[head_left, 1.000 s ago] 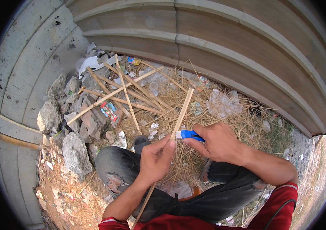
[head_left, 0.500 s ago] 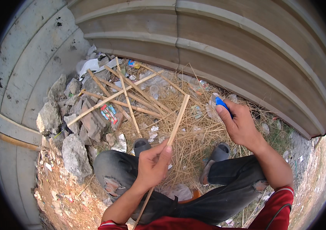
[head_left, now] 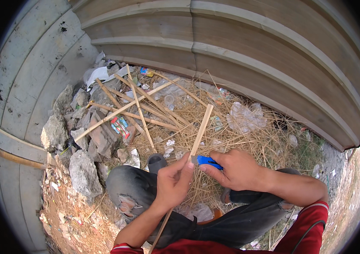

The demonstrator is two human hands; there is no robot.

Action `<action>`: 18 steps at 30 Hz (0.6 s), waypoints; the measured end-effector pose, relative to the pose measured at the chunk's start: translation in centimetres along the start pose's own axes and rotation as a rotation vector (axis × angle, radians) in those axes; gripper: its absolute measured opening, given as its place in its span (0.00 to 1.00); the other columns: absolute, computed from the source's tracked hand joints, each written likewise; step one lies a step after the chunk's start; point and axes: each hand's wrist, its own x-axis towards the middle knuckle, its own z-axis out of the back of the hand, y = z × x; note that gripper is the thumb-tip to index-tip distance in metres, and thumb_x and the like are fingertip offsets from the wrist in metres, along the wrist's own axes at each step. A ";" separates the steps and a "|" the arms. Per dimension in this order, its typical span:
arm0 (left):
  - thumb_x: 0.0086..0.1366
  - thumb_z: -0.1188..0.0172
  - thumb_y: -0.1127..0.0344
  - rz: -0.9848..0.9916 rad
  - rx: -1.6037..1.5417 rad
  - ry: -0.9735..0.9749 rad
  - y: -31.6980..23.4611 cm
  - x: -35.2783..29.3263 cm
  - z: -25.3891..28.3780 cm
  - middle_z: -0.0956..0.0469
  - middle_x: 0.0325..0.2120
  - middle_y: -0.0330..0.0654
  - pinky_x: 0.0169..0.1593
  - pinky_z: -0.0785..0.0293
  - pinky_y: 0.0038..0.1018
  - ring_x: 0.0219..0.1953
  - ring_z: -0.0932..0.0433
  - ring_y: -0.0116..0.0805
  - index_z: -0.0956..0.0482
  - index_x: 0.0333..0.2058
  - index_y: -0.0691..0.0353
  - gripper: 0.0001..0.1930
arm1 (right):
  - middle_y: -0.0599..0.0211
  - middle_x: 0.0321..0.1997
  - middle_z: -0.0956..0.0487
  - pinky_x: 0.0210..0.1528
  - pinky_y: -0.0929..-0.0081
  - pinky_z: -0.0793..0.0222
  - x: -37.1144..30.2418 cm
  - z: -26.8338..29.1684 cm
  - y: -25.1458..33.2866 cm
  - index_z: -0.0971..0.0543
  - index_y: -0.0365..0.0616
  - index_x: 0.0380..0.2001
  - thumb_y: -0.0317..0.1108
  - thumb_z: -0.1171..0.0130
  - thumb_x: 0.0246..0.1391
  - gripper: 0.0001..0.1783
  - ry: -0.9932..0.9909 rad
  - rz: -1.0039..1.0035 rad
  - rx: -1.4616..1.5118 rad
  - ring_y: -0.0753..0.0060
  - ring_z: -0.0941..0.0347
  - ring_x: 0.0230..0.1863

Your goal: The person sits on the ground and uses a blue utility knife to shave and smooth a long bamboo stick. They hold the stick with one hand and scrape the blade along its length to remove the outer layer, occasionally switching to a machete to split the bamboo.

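Note:
My left hand (head_left: 175, 180) is closed around a long, pale bamboo strip (head_left: 202, 128). The strip slants up and slightly right from my fist, and its lower part runs down beside my forearm. In my right hand (head_left: 233, 170) is a blue utility knife (head_left: 208, 161), gripped with the thumb along its handle. Its short blade (head_left: 195, 160) meets the strip just above my left thumb. How deep the edge sits in the bamboo I cannot make out.
Several bamboo sticks (head_left: 146, 108) lie crossed on dry straw (head_left: 214, 144) ahead. Grey rocks (head_left: 83, 172) are heaped at the left, with a clear plastic bag (head_left: 246, 117) at the right. A corrugated metal sheet (head_left: 247, 55) stands behind; a pale panel wall (head_left: 32, 76) borders the left.
My right hand has come down and left with the knife, bringing the blade from the open air to the strip. My left hand and the strip have shifted slightly right.

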 end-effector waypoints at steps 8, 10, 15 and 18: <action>0.75 0.43 0.65 0.016 0.094 -0.025 0.4 0.1 0.3 0.28 0.26 0.27 0.29 0.38 0.16 0.28 0.34 0.14 0.24 0.59 0.72 0.20 | 0.53 0.15 0.25 0.25 0.48 0.29 1.0 0.2 -1.7 0.24 0.43 0.28 0.57 0.42 0.63 0.26 -0.106 0.011 -0.158 0.40 0.25 0.20; 0.74 0.43 0.65 0.015 0.133 -0.026 0.4 0.1 0.3 0.28 0.26 0.27 0.29 0.39 0.16 0.28 0.34 0.13 0.24 0.59 0.72 0.20 | 0.54 0.15 0.25 0.25 0.48 0.30 0.9 0.1 -1.8 0.24 0.44 0.26 0.57 0.42 0.63 0.26 -0.136 0.009 -0.141 0.40 0.25 0.20; 0.74 0.43 0.66 0.023 0.057 0.009 0.2 0.3 0.1 0.29 0.26 0.26 0.28 0.42 0.15 0.27 0.36 0.11 0.24 0.59 0.72 0.19 | 0.48 0.18 0.22 0.28 0.48 0.28 1.2 1.3 -2.2 0.20 0.41 0.31 0.57 0.46 0.65 0.27 -0.212 -0.064 -0.133 0.38 0.23 0.23; 0.75 0.43 0.66 0.015 0.096 0.025 0.2 -0.8 0.5 0.30 0.24 0.25 0.27 0.43 0.15 0.26 0.38 0.11 0.24 0.59 0.72 0.19 | 0.46 0.17 0.25 0.30 0.50 0.32 2.5 4.6 -6.0 0.20 0.36 0.29 0.56 0.50 0.69 0.31 -0.375 -0.343 0.079 0.40 0.26 0.23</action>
